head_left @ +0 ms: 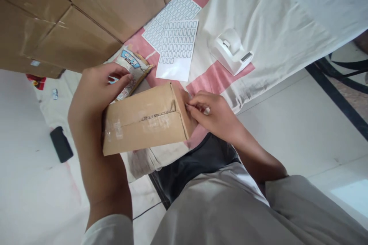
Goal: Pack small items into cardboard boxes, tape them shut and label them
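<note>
A brown cardboard box (143,122) lies tilted in front of me, with a torn seam and bits of clear tape on its upper face. My left hand (97,88) curves over the box's left end, thumb and fingers apart, and its wrist rests close against the cardboard. At the opposite end, my right hand (209,113) has thumb and forefinger pinched together against the end face. What those fingertips hold, if anything, is too small to make out. Just beyond the left fingers is a printed plastic packet (130,63), partly hidden by the box and hand.
Sheets of blank-framed labels (179,42) lie on the pink and white cloth (276,38). A white tape dispenser (232,51) stands right of them. Large cardboard boxes (109,4) line the back. A black phone-like object (61,144) is at far left.
</note>
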The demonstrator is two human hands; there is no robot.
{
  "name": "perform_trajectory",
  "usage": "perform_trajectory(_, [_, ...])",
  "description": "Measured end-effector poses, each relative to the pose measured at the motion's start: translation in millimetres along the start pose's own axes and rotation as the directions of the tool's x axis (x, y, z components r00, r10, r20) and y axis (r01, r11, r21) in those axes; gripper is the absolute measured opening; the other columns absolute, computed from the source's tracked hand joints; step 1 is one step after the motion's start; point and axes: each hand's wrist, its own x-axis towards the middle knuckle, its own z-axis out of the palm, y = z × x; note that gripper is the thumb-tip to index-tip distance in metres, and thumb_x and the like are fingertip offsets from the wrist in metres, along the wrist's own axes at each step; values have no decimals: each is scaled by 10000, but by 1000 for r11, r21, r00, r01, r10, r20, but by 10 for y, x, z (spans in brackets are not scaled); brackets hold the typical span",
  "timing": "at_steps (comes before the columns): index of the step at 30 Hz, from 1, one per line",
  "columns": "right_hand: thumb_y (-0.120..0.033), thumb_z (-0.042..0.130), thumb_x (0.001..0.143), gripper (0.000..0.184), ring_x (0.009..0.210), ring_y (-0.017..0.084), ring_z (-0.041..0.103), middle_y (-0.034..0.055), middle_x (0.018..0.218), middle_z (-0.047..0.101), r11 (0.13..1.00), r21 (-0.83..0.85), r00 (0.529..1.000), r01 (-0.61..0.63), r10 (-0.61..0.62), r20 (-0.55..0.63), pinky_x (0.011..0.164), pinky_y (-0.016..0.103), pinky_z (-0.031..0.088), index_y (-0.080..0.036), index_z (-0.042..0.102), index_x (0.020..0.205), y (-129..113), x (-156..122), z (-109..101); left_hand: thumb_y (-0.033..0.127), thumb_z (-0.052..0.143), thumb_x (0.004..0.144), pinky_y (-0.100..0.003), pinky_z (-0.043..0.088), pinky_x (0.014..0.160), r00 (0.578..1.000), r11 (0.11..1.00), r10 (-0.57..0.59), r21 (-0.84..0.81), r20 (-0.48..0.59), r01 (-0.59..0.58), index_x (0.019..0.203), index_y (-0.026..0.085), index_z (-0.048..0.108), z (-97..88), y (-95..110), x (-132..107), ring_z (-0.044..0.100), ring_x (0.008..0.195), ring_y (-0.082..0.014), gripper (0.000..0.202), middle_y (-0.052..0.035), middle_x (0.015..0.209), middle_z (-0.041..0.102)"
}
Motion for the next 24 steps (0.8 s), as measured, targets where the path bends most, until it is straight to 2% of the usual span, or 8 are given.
perform_trajectory(3, [-202, 619, 988, 135, 731, 140, 603, 20, 831, 645, 1000, 12, 999, 0, -1, 33, 683, 285, 452, -191, 679, 867, -5, -85, -37, 534, 578, 896, -326, 495, 865, 988, 999, -42, 1, 147, 43, 1008, 207, 735, -3, -19, 52, 659, 892, -195, 380, -17, 1023, 765])
perform_trajectory(6, [-202, 602, 1011, 125, 736, 151, 619, 28, 851, 678, 999, -26, 995, 32, -34, -95, 681, 289, 471, -201, 686, 919, 113, -164, 37, 550, 594, 896, -320, 497, 849, 972, 997, -74, -18, 223, 80, 1022, 207, 728, -6, -42, 76, 649, 894, -197, 390, -28, 1070, 768])
perform_trajectory(9, [-187, 561, 1028, 148, 855, 182, 682, 60, 966, 720, 984, -166, 979, 66, -96, -178, 738, 307, 513, -209, 707, 1020, 252, -182, 137, 536, 590, 898, -322, 483, 856, 980, 996, -76, -23, 185, 81, 1004, 201, 727, -6, -51, 64, 641, 910, -204, 377, -37, 1058, 770])
perform_trajectory(11, [-163, 518, 1037, 207, 943, 199, 702, 77, 1036, 729, 957, -271, 975, 105, -153, -162, 795, 319, 530, -214, 719, 1046, 301, -170, 188, 520, 585, 897, -323, 473, 858, 984, 997, -77, -12, 159, 80, 1005, 197, 727, -5, -49, 49, 634, 912, -204, 369, -42, 1054, 770])
perform_trajectory(14, [-151, 486, 1043, 251, 974, 210, 702, 89, 1060, 730, 921, -365, 974, 138, -193, -118, 818, 323, 535, -210, 729, 1062, 300, -140, 226, 515, 589, 891, -322, 466, 849, 984, 996, -92, 4, 150, 93, 1028, 197, 733, -6, -39, 33, 628, 922, -205, 375, -45, 1047, 766])
perform_trajectory(19, [-152, 477, 1043, 263, 924, 213, 699, 92, 1018, 731, 900, -420, 971, 119, -194, -141, 772, 318, 519, -189, 737, 1063, 258, -106, 237, 545, 595, 883, -348, 458, 859, 979, 991, -127, -32, 158, 133, 1038, 199, 727, -13, -12, 18, 640, 960, -229, 401, -64, 1072, 759])
perform_trajectory(24, [-111, 487, 1015, 258, 900, 202, 694, 74, 978, 721, 911, -398, 972, 108, -181, -152, 743, 302, 506, -201, 729, 1017, 247, -95, 259, 543, 594, 874, -373, 459, 874, 983, 991, -115, -49, 143, 123, 1022, 202, 711, -18, -25, 6, 652, 966, -247, 390, -76, 1066, 761])
